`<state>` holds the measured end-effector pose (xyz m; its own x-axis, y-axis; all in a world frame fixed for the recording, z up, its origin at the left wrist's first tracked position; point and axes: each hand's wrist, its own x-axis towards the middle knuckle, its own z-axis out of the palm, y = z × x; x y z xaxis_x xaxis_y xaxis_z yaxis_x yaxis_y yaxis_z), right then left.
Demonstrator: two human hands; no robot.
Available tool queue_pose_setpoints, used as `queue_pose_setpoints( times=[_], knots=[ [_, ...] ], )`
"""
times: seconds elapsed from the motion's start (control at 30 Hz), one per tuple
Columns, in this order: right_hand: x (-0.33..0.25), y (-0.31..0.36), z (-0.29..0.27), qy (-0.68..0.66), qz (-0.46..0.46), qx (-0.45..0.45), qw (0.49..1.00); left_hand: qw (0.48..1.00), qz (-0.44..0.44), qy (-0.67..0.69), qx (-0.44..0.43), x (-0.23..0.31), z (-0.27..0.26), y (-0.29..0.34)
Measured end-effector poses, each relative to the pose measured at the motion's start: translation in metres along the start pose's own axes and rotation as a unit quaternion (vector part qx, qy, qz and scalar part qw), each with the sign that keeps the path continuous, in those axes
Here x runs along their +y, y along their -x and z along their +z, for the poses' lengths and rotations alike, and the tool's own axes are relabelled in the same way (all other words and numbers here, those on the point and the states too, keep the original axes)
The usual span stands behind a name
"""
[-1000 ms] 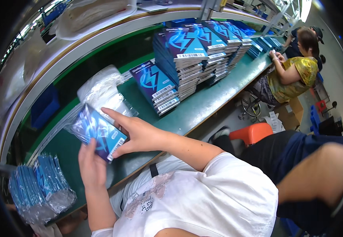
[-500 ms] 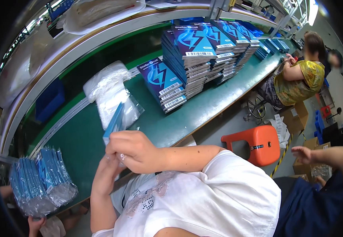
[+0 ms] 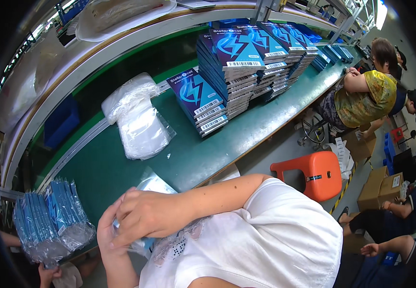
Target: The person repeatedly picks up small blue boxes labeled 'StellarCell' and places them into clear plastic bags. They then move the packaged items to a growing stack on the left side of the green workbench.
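Close to my body, at the bench's front edge, both hands are around a flat blue box in a clear plastic bag (image 3: 156, 184). My right hand (image 3: 152, 211) lies over it with bent fingers, covering most of it. My left hand (image 3: 106, 226) grips it from the left side, its fingers partly hidden behind the right. Beyond them a pile of clear plastic bags (image 3: 143, 132) lies on the green bench. To its right stands a short stack of blue boxes (image 3: 196, 96), printed with a lightning bolt. Taller stacks of the same boxes (image 3: 239, 53) rise behind it.
Bagged blue boxes (image 3: 49, 216) stand in rows at the bench's left end, with another person's hand (image 3: 49, 273) below them. A blue bin (image 3: 61, 122) sits at back left. An orange stool (image 3: 313, 175) is on the floor at right. Co-workers (image 3: 368, 96) sit along the right.
Both hands have come down and closer to my body with the box, which stood upright and now lies flatter. My right hand now covers more of it. People at right have shifted.
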<state>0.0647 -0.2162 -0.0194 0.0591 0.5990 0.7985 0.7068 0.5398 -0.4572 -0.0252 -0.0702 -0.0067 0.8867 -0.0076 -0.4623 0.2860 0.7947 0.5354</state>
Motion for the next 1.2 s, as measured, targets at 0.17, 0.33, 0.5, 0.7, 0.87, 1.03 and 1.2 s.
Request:
queue_pose_setpoints(
  times=[0.17,0.33,0.5,0.7,0.87,1.03,1.2],
  knots=[
    [0.003,0.005,0.004,-0.019,0.035,-0.020,0.999,0.996,-0.067,0.045,0.022,-0.014,0.015,0.005],
    [-0.013,0.001,-0.007,-0.006,0.077,-0.072,0.994,0.987,-0.088,-0.107,-0.079,-0.017,-0.031,0.004],
    [-0.008,-0.001,-0.011,-0.039,0.019,0.048,0.998,0.985,0.070,-0.155,0.022,0.018,-0.001,0.028],
    [-0.002,0.022,-0.049,0.058,0.202,0.089,0.974,0.578,0.554,-0.553,0.232,0.083,-0.027,0.031],
    [0.008,0.025,-0.061,0.063,0.248,0.118,0.959,0.317,0.407,-0.786,0.343,0.107,-0.107,0.027],
    [0.009,0.019,-0.109,0.186,0.272,0.244,0.912,0.263,0.438,-0.787,0.346,0.113,-0.097,0.024],
    [0.040,0.038,-0.165,0.513,0.316,0.173,0.780,0.364,0.488,-0.778,0.156,0.055,-0.004,-0.026]
  ],
)
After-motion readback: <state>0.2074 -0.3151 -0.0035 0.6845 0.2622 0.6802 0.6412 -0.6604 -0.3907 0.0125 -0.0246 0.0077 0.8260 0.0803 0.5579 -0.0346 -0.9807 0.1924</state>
